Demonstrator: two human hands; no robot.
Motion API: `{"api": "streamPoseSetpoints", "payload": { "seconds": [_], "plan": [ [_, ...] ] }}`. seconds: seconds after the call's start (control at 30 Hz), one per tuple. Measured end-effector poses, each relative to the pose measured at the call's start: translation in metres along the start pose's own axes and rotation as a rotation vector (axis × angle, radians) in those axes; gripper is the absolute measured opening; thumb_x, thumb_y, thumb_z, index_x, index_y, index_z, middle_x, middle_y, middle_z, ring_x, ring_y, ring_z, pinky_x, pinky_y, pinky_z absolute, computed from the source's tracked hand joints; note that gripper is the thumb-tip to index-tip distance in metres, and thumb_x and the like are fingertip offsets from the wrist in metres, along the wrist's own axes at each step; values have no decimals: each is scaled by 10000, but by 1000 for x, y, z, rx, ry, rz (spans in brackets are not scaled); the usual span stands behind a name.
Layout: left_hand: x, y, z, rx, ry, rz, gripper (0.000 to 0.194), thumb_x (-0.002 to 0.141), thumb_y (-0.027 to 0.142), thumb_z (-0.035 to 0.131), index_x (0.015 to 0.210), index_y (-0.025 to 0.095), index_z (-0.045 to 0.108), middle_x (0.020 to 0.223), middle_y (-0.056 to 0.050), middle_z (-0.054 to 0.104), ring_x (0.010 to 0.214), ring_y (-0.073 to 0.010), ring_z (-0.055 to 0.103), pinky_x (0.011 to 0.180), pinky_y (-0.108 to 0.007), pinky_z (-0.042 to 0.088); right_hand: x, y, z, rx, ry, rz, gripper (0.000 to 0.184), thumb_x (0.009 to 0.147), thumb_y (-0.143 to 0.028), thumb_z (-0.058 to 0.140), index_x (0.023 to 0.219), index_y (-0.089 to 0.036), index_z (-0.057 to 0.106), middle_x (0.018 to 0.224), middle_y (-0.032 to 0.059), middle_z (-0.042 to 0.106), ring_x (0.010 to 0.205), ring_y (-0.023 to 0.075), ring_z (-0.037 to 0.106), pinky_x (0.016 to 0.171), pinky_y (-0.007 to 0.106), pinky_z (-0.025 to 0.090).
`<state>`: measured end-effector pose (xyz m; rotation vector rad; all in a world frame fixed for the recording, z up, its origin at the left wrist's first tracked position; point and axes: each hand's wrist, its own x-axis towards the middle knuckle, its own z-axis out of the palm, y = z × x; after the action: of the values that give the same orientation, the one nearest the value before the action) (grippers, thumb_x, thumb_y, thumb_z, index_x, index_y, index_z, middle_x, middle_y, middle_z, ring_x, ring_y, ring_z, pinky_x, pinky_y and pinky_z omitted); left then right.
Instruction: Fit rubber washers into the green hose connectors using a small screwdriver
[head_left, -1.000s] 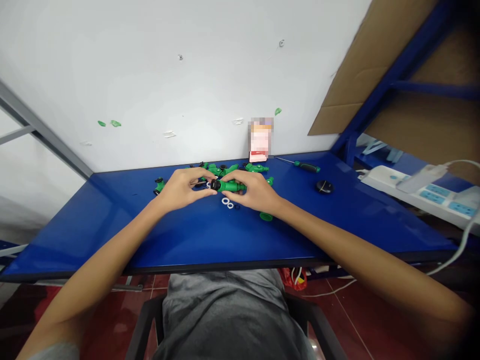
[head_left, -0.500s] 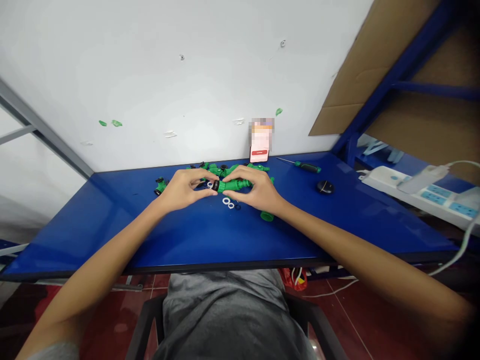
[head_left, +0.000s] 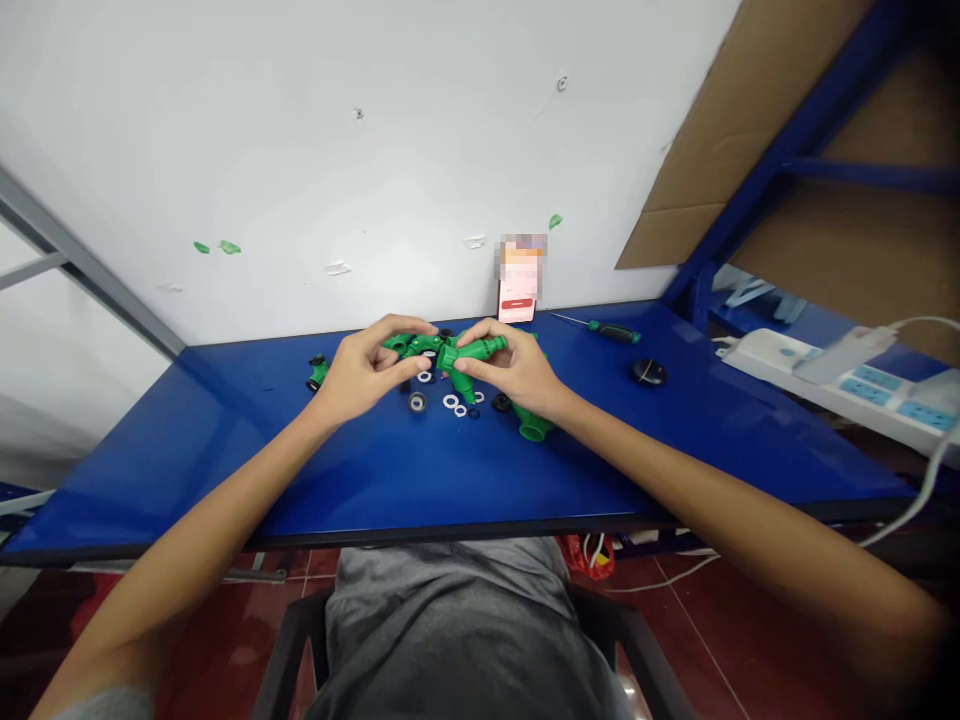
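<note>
My right hand [head_left: 514,370] grips a green plastic hose fitting [head_left: 480,350] between thumb and fingers, its wider end facing left. A green branch [head_left: 465,387] slants down below it, and I cannot tell whether it belongs to the same piece. My left hand [head_left: 375,370] is open beside that wide end, thumb and fingers apart with nothing between them. Just below its thumb is a black ring cap [head_left: 417,402] with a pale inside. White washers [head_left: 451,401] and a small dark ring [head_left: 474,413] lie on the blue table [head_left: 435,470] between the hands.
More green fittings [head_left: 405,344] lie behind the hands, another [head_left: 318,373] at the left and one [head_left: 533,427] under my right wrist. A phone [head_left: 517,290] leans on the wall. To the right are a screwdriver [head_left: 616,331], a round black object [head_left: 649,372] and a power strip [head_left: 840,385].
The black ring cap has come off the fitting's end and is now below my left hand, which has opened. The fitting has tilted and risen slightly in my right hand.
</note>
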<state>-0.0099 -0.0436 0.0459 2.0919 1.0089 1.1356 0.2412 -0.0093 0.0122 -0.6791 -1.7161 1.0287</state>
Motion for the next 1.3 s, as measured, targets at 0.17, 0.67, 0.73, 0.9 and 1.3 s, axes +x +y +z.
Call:
{"api": "streamPoseSetpoints", "payload": {
  "seconds": [0.17, 0.67, 0.73, 0.9, 1.3],
  "plan": [
    [7, -10, -7, 266, -27, -93, 420, 982, 545, 754, 1217, 198, 759, 1081, -59, 829, 582, -83, 500, 617, -261, 416, 1, 6, 1, -84, -1, 9, 485, 795, -615, 918, 994, -233, 694, 942, 35, 732, 760, 188, 670, 669, 361, 577],
    [6, -23, -6, 957, -492, 55, 367, 1074, 406, 634, 1364, 207, 742, 1259, -131, 767, 913, -259, 761, 700, -320, 501, 1, 12, -4, -217, 8, 19, 426, 834, -587, 890, 989, -246, 686, 936, 24, 733, 659, 161, 628, 592, 348, 540],
    [7, -23, -13, 798, -394, 58, 355, 1055, 452, 663, 1282, 203, 773, 1189, -117, 802, 931, -248, 758, 752, -315, 529, 1, 13, -5, -193, -3, 32, 428, 834, -592, 890, 993, -252, 683, 913, 16, 727, 649, 161, 627, 593, 352, 552],
    [9, -18, -24, 218, -33, -51, 487, 960, 570, 761, 1258, 185, 765, 1141, -108, 816, 565, -79, 521, 574, -253, 453, 0, 9, -3, -110, -10, 43, 437, 808, -575, 917, 1005, -259, 688, 951, 28, 725, 708, 179, 651, 638, 371, 577],
    [1, -10, 1, 32, 3, -85, 405, 887, 509, 880, 1173, 230, 815, 554, 93, 324, 533, -87, 215, 529, -275, 212, -5, -3, 4, -42, -1, -2, 455, 836, -586, 892, 1039, -255, 655, 938, 20, 698, 759, 188, 673, 666, 356, 573]
  ]
}}
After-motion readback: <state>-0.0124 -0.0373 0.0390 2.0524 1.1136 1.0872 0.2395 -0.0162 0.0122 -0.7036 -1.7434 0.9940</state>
